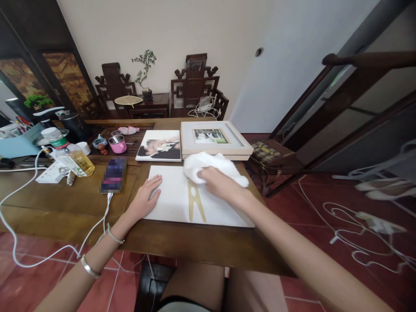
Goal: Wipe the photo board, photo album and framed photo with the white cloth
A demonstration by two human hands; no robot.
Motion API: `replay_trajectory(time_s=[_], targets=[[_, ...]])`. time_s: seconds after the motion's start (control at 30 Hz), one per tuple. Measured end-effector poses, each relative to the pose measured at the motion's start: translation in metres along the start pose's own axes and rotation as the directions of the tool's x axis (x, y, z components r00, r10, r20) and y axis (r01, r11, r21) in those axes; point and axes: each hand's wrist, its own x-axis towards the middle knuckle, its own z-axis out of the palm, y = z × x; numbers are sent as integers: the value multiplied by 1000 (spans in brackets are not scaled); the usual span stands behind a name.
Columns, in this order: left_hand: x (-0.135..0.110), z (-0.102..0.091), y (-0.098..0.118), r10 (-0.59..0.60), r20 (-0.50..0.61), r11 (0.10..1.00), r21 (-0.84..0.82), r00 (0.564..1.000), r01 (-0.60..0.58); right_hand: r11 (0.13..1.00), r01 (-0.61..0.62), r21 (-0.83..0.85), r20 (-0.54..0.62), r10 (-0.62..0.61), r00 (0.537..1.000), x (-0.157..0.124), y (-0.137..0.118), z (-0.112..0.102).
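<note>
Through the head camera I locate the white panel (172,203) flat on the wooden tabletop (182,245), just back from the front edge and close to the right edge. I judge this position suits the reach of both arms. A gold mark (191,207) shows on its face, its upper part covered.

The cover is a white cloth (208,161), bunched across the far right part of the panel. My right hand (218,185) bears on it from above, fingers closed on the folds; bunching presumably thickens the grip and pads the contact. The fingertips are hidden.

My left hand (147,199) lies across the panel's left side, fingers wide and flat, holding nothing. It probably braces the panel against sliding.

Behind the panel, a photo panel (162,148) and a framed picture (211,135) lie side by side, the latter toward the tabletop's far right corner. To the left, a phone (113,173) sits on a white cable (108,201), whose length may fix its place. Farther left stand a bottle (73,160) and a power strip (49,174). A pink cup (117,145) stands nearer the far edge.
</note>
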Motion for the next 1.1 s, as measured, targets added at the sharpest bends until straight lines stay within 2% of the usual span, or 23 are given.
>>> replay_trajectory(time_s=[0.13, 0.2, 0.3, 0.37, 0.47, 0.53, 0.6, 0.73, 0.9, 1.0, 1.1], targets=[[0, 0, 1, 0, -3, 1000, -1, 1000, 0, 993, -106, -47, 26, 107, 994, -41, 36, -12], [0, 1, 0, 5, -8, 1000, -3, 1000, -6, 982, -172, -72, -1, 173, 985, -60, 51, -21], [0, 2, -1, 9, -14, 1000, -5, 1000, -10, 944, -311, -113, -149, 293, 944, -85, 66, -32], [-1, 2, -2, 11, -15, 1000, -6, 1000, -11, 930, -336, -151, -280, 286, 916, -96, 67, -31], [0, 2, -2, 12, -16, 1000, -7, 1000, -12, 955, -182, -234, -334, 97, 937, -101, 54, -13], [0, 1, -2, 8, -13, 1000, -6, 1000, -8, 965, -42, -259, -263, -29, 964, -96, 40, 5], [0, 1, -2, 5, -11, 1000, -1, 1000, -5, 967, 43, -253, -190, -94, 977, -86, 27, 22], [1, 0, -2, 10, -8, 1000, 7, 1000, -10, 978, 43, -206, -140, -73, 987, -58, 14, 37], [1, -1, -2, 8, -4, 1000, 10, 1000, -8, 989, 25, -146, -98, -40, 994, -39, 10, 33], [1, -1, -1, 10, -6, 1000, 6, 1000, -10, 992, 64, -113, -68, -72, 995, -55, 1, 30], [1, 0, -1, 9, -8, 1000, 0, 1000, -9, 993, 104, -58, -46, -107, 993, -91, -15, 27]])
